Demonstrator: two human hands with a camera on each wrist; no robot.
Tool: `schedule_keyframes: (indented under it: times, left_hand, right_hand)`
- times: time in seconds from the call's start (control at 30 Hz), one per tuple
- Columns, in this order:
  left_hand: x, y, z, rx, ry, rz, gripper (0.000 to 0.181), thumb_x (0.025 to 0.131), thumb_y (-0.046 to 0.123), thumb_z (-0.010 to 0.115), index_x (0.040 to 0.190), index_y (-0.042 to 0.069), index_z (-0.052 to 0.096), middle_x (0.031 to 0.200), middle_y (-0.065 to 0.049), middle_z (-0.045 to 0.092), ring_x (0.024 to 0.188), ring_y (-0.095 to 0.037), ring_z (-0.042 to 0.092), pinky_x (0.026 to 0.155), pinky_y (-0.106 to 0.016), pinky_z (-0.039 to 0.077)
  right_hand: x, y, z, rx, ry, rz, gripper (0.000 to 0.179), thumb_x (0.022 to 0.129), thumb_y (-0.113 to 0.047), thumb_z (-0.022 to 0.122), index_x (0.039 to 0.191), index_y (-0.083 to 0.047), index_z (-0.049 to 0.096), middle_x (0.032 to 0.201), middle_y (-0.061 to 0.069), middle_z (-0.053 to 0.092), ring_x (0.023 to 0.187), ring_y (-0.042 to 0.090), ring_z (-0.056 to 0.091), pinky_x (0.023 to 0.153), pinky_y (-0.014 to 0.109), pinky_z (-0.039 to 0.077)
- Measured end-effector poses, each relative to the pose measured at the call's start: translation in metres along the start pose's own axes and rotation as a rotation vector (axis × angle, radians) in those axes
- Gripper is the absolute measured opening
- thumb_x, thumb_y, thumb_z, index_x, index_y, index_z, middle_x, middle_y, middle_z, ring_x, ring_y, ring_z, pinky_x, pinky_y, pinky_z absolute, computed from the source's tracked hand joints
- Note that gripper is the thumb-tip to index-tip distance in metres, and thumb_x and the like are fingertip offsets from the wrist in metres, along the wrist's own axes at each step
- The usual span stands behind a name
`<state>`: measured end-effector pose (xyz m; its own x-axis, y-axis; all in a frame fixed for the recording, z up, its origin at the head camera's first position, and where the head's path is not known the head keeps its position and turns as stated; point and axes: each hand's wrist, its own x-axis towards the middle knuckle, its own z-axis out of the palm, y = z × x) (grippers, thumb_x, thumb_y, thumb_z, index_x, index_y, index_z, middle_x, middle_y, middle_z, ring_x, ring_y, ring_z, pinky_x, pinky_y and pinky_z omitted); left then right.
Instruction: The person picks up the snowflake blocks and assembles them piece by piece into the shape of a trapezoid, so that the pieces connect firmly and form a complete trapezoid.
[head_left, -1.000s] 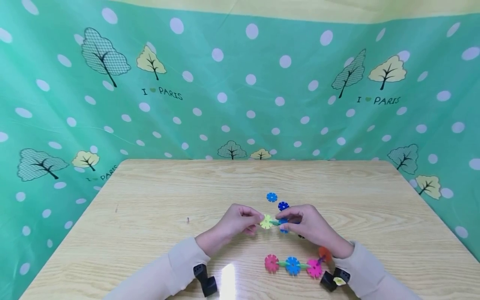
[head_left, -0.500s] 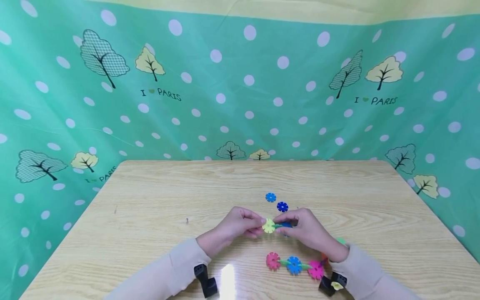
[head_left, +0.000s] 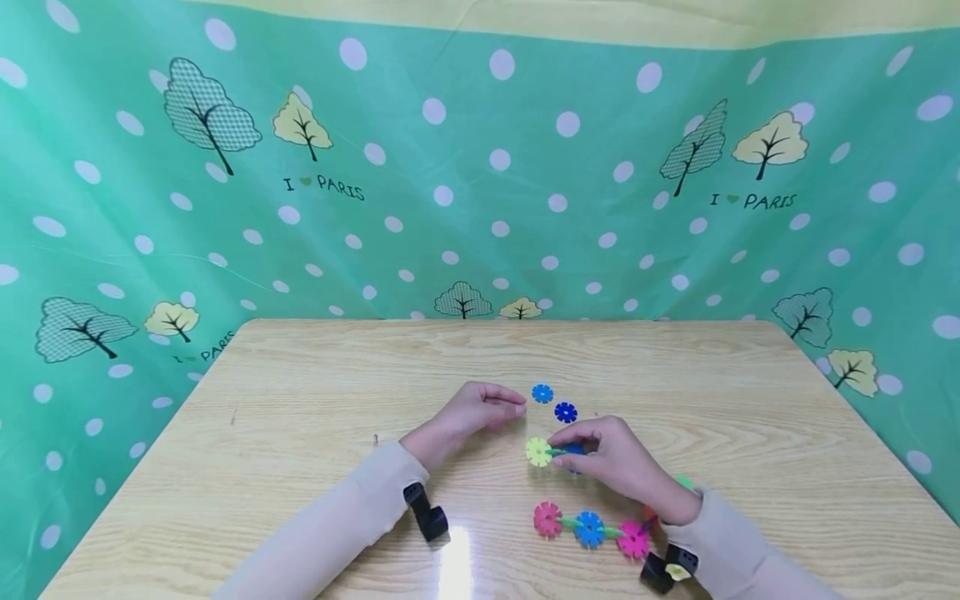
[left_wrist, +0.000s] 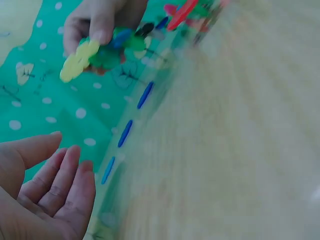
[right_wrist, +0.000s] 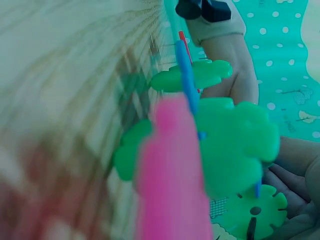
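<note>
My right hand [head_left: 617, 454] pinches a short string of joined notched plastic discs between thumb and fingers. At its left end is a yellow disc [head_left: 537, 452]; green and blue discs follow, partly covered by the fingers. My left hand [head_left: 480, 408], fingers extended and holding nothing, is just left of a light blue disc [head_left: 542, 393]. Beside that lies a dark blue disc [head_left: 566, 412]. The left wrist view shows the left palm [left_wrist: 55, 200] facing a row of blue discs, the closest being a light blue disc [left_wrist: 108, 170].
On the wooden table [head_left: 337, 367], a joined chain lies in front of the right hand: a rose disc [head_left: 547, 518], a blue disc [head_left: 590, 529] and a magenta disc [head_left: 633, 540], with more pieces under the right wrist. A green dotted cloth [head_left: 405, 183] hangs behind.
My left hand has let go of the yellow disc and moved up and away toward the light blue disc. The right hand keeps the string almost in the same place.
</note>
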<state>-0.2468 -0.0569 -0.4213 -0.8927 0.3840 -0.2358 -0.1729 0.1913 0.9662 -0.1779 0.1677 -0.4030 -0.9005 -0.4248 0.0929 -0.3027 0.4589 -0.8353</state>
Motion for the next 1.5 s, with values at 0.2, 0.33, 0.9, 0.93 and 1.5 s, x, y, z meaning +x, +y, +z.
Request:
schedule_keyframes:
  times: [0.2,0.33,0.9,0.93,1.5]
  left_hand:
    - [0.019,0.003,-0.002,0.01,0.017,0.006,0.03,0.08,0.009,0.072,0.109,0.005,0.067,0.102,-0.007,0.07,0.092,-0.017,0.066,0.082,-0.03,0.053]
    - [0.033,0.001,0.0,0.042,0.039,0.04,0.03,0.08,0.001,0.071,0.11,0.003,0.067,0.106,-0.01,0.069,0.095,-0.017,0.065,0.085,-0.028,0.053]
    - [0.055,0.003,0.016,0.35,0.033,0.186,0.035,0.078,0.003,0.073,0.112,0.013,0.069,0.113,-0.001,0.067,0.103,-0.015,0.06,0.091,-0.029,0.048]
    - [0.055,0.004,0.016,0.366,0.03,0.19,0.035,0.078,0.003,0.073,0.112,0.012,0.069,0.114,-0.001,0.067,0.103,-0.015,0.06,0.091,-0.028,0.048]
    - [0.058,0.004,0.021,0.517,0.062,0.245,0.029,0.079,0.004,0.073,0.106,0.013,0.072,0.107,-0.001,0.069,0.093,-0.012,0.059,0.083,-0.026,0.049]
  right_hand:
    - [0.002,0.002,0.0,-0.043,0.01,0.009,0.022,0.079,-0.023,0.076,0.096,-0.01,0.074,0.093,0.001,0.072,0.08,0.008,0.064,0.067,0.021,0.053]
    - [0.003,0.005,0.001,-0.067,0.02,0.007,0.019,0.079,-0.021,0.076,0.095,-0.011,0.074,0.091,0.0,0.072,0.08,0.006,0.063,0.067,0.021,0.053]
    - [-0.001,-0.001,0.014,-0.051,-0.085,-0.04,0.02,0.079,-0.022,0.076,0.097,-0.012,0.073,0.092,-0.004,0.072,0.082,0.006,0.061,0.07,0.021,0.051]
    - [-0.001,-0.002,0.015,-0.054,-0.092,-0.039,0.02,0.08,-0.022,0.075,0.097,-0.013,0.073,0.093,-0.004,0.071,0.082,0.006,0.06,0.07,0.021,0.051]
    - [-0.004,-0.008,0.02,0.004,-0.145,-0.017,0.019,0.081,-0.024,0.075,0.097,-0.015,0.073,0.094,-0.006,0.071,0.083,0.005,0.061,0.07,0.021,0.051]
